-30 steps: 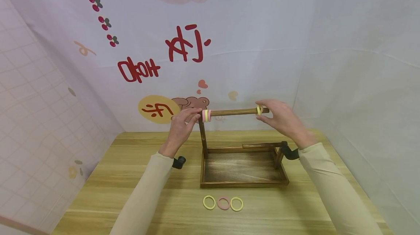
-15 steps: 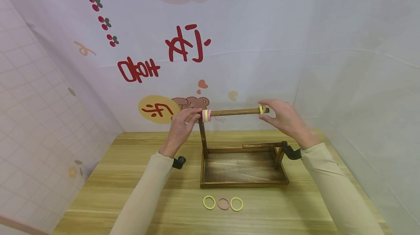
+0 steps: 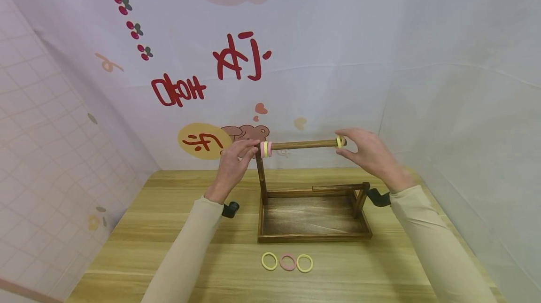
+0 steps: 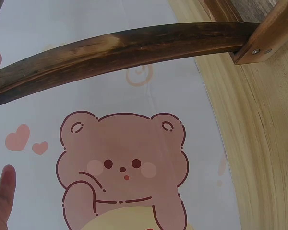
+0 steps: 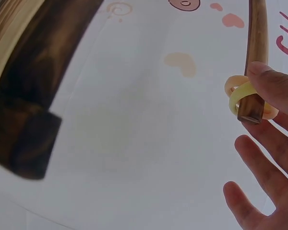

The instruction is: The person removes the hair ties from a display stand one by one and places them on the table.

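Note:
A wooden rack (image 3: 263, 176) has a raised bar (image 3: 302, 145) running right from its tall left post. Several pink and yellow hair ties (image 3: 266, 149) sit together round the bar's left end. The person's left hand (image 3: 235, 164) holds the post's top corner between thumb and forefinger; in the left wrist view those two tips are out of frame. At the bar's free end, the right hand (image 3: 367, 152) pinches a yellow hair tie (image 5: 242, 93) and a peach hair tie (image 5: 234, 82), which cross each other round the bar near its tip.
Two yellow hair ties (image 3: 269, 261) and a pink one (image 3: 288, 262) lie in a row on the wooden table (image 3: 220, 270). The rack's tray (image 3: 314, 237) stands behind them, with a lower bar (image 3: 338, 187) at its right. A printed cloth (image 3: 329, 73) hangs behind.
The right hand has slid the yellow and peach hair ties a little to the right, closer to the bar's free tip. The left hand and the rack stay put.

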Motion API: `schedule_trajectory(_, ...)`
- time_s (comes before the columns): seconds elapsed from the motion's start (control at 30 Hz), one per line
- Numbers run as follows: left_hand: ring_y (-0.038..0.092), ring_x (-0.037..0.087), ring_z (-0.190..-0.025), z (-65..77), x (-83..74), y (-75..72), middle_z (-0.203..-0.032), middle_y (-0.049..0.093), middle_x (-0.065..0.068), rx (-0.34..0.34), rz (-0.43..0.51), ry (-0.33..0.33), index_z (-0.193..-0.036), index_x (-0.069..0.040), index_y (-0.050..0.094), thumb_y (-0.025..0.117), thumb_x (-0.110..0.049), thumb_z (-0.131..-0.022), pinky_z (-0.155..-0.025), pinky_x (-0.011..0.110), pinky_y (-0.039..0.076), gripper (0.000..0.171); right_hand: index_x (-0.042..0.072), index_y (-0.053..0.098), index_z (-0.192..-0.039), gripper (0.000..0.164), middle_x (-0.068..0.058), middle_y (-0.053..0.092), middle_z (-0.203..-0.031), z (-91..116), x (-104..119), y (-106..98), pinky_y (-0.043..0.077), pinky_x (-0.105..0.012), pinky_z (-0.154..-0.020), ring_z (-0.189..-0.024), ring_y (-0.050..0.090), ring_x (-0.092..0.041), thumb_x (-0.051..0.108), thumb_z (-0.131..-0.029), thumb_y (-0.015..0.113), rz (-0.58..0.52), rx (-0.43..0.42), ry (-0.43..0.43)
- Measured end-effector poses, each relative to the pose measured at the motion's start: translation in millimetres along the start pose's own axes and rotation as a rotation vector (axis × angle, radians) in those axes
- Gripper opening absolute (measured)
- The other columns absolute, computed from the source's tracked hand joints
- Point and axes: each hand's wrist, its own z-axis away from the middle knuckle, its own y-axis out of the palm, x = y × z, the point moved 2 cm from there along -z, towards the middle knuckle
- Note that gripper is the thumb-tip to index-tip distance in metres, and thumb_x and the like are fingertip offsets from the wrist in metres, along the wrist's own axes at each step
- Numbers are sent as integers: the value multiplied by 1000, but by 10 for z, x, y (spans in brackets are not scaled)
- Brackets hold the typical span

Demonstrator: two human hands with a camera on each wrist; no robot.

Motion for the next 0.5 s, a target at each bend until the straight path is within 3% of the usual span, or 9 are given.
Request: schedule_trajectory(0.5,66,36,-119,-3,7,3,-117,75,15,2,3,-2,-122,-2,75,70,-9,-99,-101,54,52,24,0,65,-135,51,-21,67,-132,49,-37,-50,46,-59,-104,-122,61,-43,14,-89,84,16,-25,-1)
